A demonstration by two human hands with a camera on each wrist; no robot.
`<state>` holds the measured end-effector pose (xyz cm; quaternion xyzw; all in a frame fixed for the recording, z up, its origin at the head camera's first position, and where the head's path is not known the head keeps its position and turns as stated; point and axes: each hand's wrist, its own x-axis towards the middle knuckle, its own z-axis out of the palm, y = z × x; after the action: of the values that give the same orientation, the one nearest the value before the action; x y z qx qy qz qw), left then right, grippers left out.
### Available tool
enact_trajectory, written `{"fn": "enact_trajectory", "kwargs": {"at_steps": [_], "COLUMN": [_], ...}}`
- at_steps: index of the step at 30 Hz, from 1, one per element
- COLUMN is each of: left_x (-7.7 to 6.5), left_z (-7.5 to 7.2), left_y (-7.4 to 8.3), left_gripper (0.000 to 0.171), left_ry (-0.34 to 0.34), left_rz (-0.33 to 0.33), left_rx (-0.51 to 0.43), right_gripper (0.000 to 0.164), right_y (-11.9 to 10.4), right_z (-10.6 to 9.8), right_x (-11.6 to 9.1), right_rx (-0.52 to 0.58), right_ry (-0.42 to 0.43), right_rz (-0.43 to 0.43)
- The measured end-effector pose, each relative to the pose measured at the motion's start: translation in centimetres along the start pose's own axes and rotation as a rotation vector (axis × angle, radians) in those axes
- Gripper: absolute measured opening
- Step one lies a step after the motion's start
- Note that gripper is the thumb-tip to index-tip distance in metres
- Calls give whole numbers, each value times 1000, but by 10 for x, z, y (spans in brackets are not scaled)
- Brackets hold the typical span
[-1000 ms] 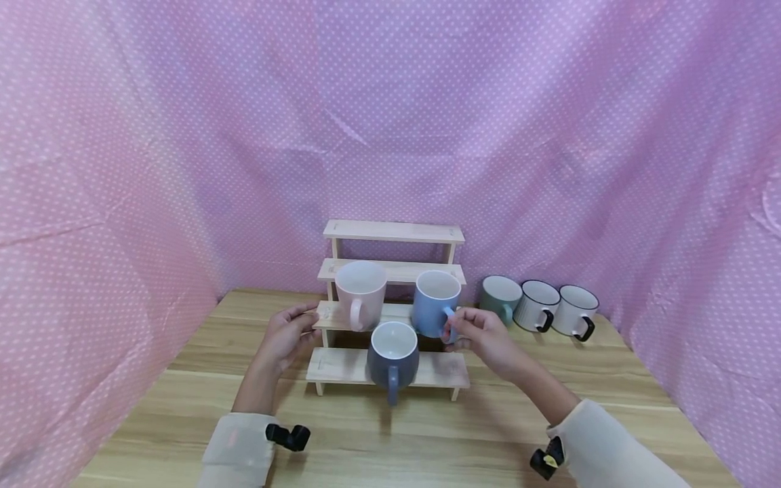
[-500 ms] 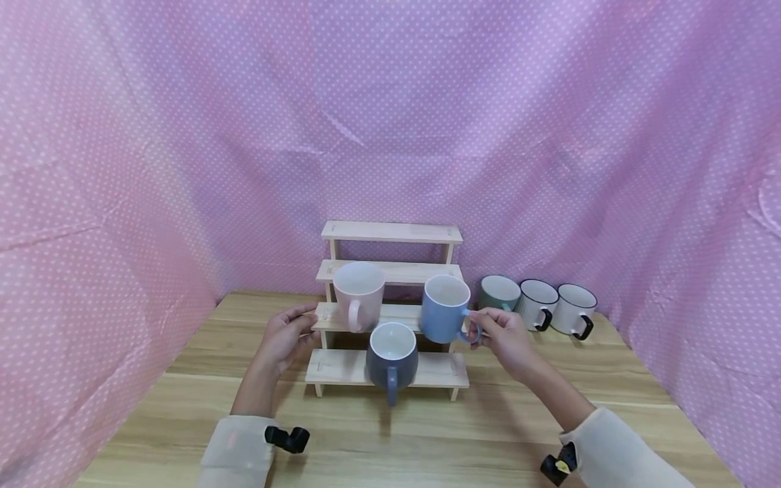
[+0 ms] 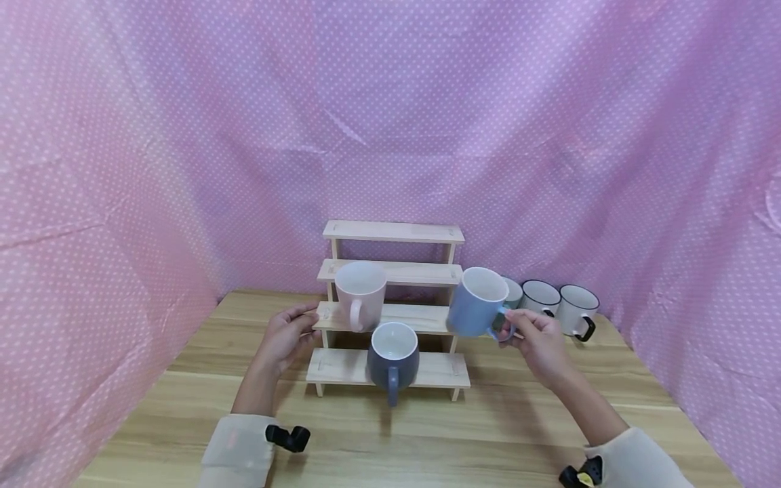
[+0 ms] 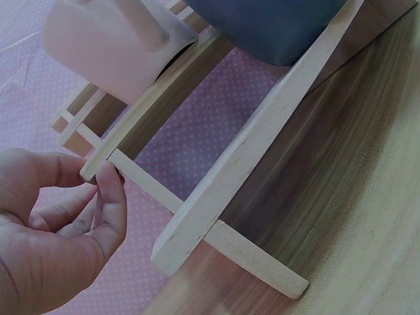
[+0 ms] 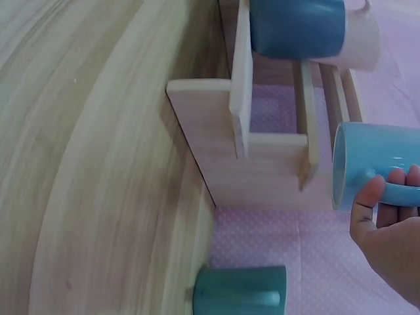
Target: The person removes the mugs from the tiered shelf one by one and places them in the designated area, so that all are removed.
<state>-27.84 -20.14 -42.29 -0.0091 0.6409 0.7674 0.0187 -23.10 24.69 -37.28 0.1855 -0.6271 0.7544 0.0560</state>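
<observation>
By its handle, my right hand grips a light blue mug, tilted slightly and held off the right end of the wooden tiered rack. In the right wrist view the blue mug is clear of the shelves, thumb and fingers around its handle. My left hand pinches the left end of the rack's second shelf from the bottom, as the left wrist view of the hand shows. A pink mug stands on that shelf. On the bottom shelf sits a dark grey-blue mug, handle facing me.
Right of the rack, a green mug, partly hidden, stands beside two white mugs with black handles, one nearer and one at the far right. A pink dotted curtain hangs behind the wooden table.
My right hand has carried the blue mug rightward, from over the second shelf to beyond the rack's right end, now overlapping the green mug. My left hand has stayed put.
</observation>
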Motion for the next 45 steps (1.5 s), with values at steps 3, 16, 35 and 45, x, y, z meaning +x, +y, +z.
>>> {"fn": "enact_trajectory", "kwargs": {"at_steps": [3,16,35,45], "left_x": [-1,0,1,0], "left_z": [0,4,1,0], "left_y": [1,-3,-1,-1], "left_gripper": [44,45,45,44], "left_ry": [-1,1,6,4], "left_rz": [4,-3,10,8], "left_rx": [-2,-29,-29,-7], "right_gripper": [32,30,28,21], "right_y": [-6,-24,-5,-1], "right_z": [-10,-73,-153,-179], "right_x": [-3,-27,-71,-88], "right_rx": [42,20,-3,-103], "right_ry": [18,106,265,365], "right_rz": [-37,-168,-89,11]}}
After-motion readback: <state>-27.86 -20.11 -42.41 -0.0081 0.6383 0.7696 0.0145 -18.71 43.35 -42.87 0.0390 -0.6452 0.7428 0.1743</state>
